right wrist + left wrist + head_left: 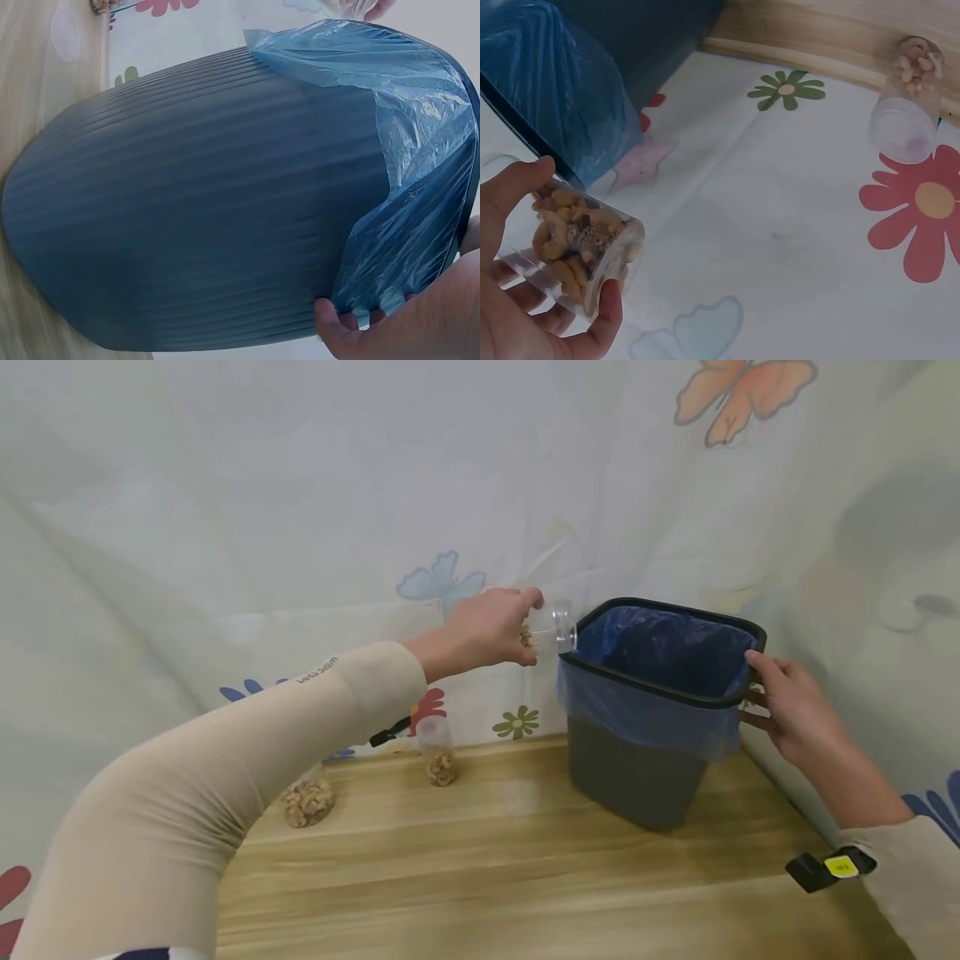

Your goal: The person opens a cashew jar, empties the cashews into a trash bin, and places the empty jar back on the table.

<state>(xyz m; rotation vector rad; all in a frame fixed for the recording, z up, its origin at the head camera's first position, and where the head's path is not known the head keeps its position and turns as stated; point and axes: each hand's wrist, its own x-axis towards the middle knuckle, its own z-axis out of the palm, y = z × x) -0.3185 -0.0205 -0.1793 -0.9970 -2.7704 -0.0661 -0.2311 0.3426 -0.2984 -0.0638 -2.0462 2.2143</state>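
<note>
My left hand [487, 628] grips a clear plastic jar [564, 627], tipped on its side with its open mouth at the left rim of a dark grey trash bin [633, 777]. Nuts [581, 244] lie inside the jar, seen in the left wrist view. A blue bag [645, 710] lines the bin and folds over its outside. At the bin's right side, my right hand [798, 706] holds the rim, with thumb and fingers on either side of the edge and bag. Part of the right hand is cut off in the right wrist view.
A capped clear jar with nuts [441, 756] stands near the table's back edge. Further left, another container of nuts [309, 802] is partly hidden by my left sleeve. A translucent round disc [519, 797] lies on the wooden table [465, 885]. Printed cloth hangs behind.
</note>
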